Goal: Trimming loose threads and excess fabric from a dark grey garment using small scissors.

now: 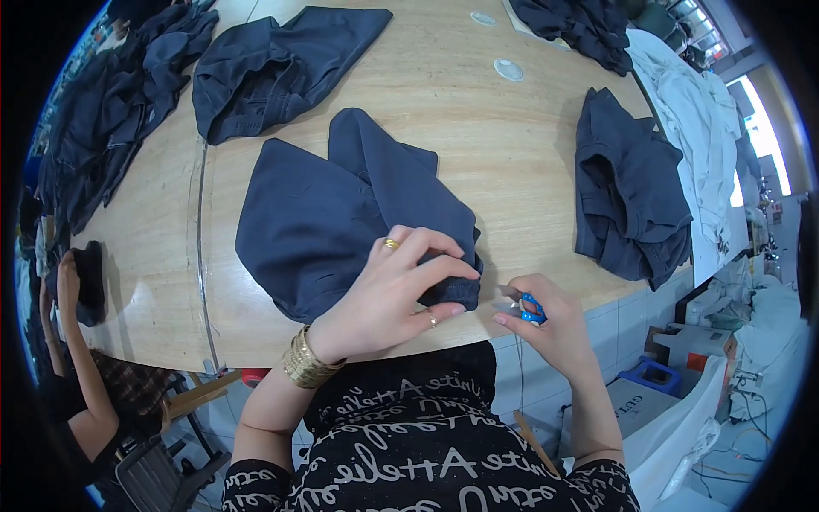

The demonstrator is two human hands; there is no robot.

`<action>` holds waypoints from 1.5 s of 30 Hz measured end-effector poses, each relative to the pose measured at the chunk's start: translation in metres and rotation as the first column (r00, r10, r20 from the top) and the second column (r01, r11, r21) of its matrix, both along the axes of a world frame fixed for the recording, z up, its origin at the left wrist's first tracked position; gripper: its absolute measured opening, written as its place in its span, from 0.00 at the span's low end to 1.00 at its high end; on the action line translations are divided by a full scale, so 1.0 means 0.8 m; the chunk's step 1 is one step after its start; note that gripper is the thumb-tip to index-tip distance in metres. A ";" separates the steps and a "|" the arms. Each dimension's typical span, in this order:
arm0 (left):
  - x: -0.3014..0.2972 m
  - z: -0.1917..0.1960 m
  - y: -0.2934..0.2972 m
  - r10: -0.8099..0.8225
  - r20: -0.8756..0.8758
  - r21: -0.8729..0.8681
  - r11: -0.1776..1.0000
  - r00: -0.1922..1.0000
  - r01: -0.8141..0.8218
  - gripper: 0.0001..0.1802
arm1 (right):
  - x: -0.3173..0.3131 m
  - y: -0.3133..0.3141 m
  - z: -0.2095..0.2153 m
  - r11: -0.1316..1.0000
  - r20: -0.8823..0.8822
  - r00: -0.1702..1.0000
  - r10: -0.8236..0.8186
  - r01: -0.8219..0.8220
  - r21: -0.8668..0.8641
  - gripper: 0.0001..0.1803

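A dark navy garment (311, 218), which looks like a pair of shorts, lies folded over itself on the table in front of me. My left hand (401, 277) rests across its lower right part, with fingers bent and thumb gripping the edge of the cloth. Just right of that edge, my right hand (550, 320) is closed around small snips with blue handles (533, 309). The metal blades point left toward the garment, apart from it. Some of the gripped cloth is hidden under my left hand.
More dark garments lie on the wooden table (512, 145): one at the back left (273, 72), a folded one at right (631, 188), piles at far left (128, 102) and back right (580, 30). White cloth (695, 128) drapes beyond. Another person's hand (68, 277) holds dark cloth at left.
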State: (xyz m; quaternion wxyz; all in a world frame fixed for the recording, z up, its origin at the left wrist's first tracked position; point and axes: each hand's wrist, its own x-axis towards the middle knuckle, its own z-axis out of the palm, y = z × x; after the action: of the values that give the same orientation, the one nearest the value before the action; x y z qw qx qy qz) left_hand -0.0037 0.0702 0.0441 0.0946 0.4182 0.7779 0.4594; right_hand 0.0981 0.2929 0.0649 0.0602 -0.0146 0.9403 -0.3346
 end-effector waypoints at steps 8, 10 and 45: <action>-0.005 -0.016 0.004 -0.037 -0.022 0.010 0.999 0.999 0.037 0.06 | 0.005 -0.009 0.001 0.980 0.027 0.994 -0.105 0.108 -0.167 0.19; -0.009 -0.017 0.002 -0.037 0.087 0.045 0.998 0.996 0.033 0.05 | 0.004 -0.008 -0.007 0.996 -0.047 0.998 -0.035 0.031 -0.084 0.17; -0.022 -0.019 0.001 -0.053 0.535 0.063 0.998 0.843 0.022 0.10 | -0.009 -0.023 -0.017 0.966 -0.311 0.932 0.185 -0.114 0.232 0.14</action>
State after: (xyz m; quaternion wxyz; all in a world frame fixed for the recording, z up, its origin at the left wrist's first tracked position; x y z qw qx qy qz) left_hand -0.0216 0.0713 0.0286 0.3057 0.2907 0.6994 0.5770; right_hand 0.0906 0.2745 0.0513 -0.0713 -0.1358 0.9632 -0.2207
